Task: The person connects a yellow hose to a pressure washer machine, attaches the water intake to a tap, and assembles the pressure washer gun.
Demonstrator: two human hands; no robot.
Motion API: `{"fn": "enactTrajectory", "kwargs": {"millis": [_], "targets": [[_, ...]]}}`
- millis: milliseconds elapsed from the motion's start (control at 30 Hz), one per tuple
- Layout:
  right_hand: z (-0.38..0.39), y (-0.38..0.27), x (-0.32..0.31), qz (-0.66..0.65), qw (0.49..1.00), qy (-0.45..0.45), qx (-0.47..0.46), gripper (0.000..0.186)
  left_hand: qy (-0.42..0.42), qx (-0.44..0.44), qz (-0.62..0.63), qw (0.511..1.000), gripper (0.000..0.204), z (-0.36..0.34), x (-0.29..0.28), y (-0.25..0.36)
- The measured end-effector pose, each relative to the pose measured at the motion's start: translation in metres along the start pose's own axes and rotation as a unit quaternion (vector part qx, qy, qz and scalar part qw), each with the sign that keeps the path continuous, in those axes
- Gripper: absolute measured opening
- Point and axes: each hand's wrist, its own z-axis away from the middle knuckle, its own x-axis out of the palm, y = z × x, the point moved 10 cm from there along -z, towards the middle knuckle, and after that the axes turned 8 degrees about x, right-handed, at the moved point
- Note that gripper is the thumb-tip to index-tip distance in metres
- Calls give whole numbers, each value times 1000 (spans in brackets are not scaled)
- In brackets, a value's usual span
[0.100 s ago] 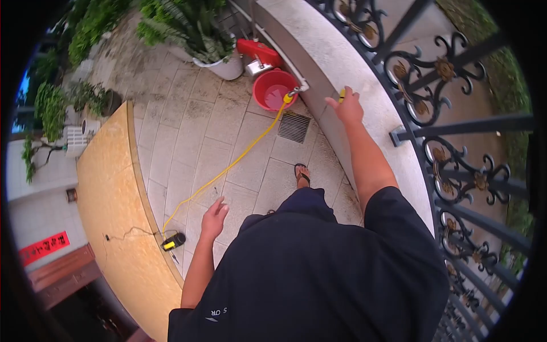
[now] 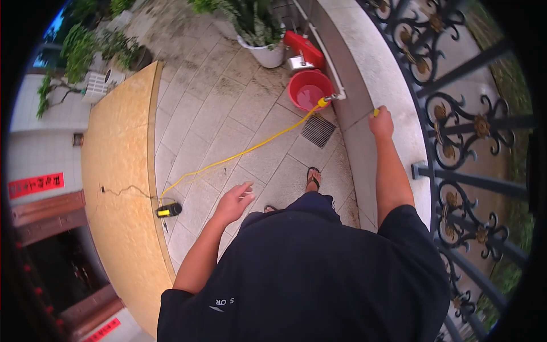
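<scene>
Now, right hand (image 2: 382, 124): at 2 o'clock from the middle of the view, fingers curled closed around a small yellow object (image 2: 376, 113); I cannot tell whether it touches the ledge (image 2: 405, 114) beneath it.
Small yellow object: mostly hidden in the fist; a thin dark line runs from it toward 8 o'clock, too faint to say whether it belongs to it.
Left hand (image 2: 235, 202): at 8 o'clock, open, fingers loosely bent above the paving (image 2: 256, 171), nothing visible in it.
Grip change: a moment ago the right thumb stuck out; it is now folded in, which suggests a firmer hold.
View change: it has turned, so the red bucket (image 2: 295, 85) has shifted from 12 to 1 o'clock.
Yellow hose (image 2: 245, 153): stretches from the black-and-yellow machine (image 2: 168, 210) at 8 o'clock to a metal fitting (image 2: 329, 100) at the bucket's edge.
Floor grate (image 2: 318, 131): between 1 and 2 o'clock, near the bucket.
Iron fence (image 2: 483, 126): toward 3 o'clock, beyond the ledge.
</scene>
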Motion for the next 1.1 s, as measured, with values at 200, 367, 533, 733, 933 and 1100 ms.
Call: {"fn": "enactTrajectory", "kwargs": {"millis": [200,367,533,733,933,1100], "targets": [[193,-175,35,-476,777,-362,-195,44,-14,-74,411,909,62,-9,64,-13],[449,-295,31,-356,652,-567,-358,46,166,-33,723,670,72,39,3,-15],[593,-369,-33,-186,552,-384,-716,44,358,-57,574,734,68,160,-60,-79],[703,-398,-13,-192,525,-395,-729,45,345,58,516,781,57,247,-81,-121],[787,-420,-17,-148,455,-273,-835,48,495,60,732,465,47,307,-96,-174],[809,-426,17,-111,379,-262,-880,37,417,91,785,450,46,300,-88,-194]]}}
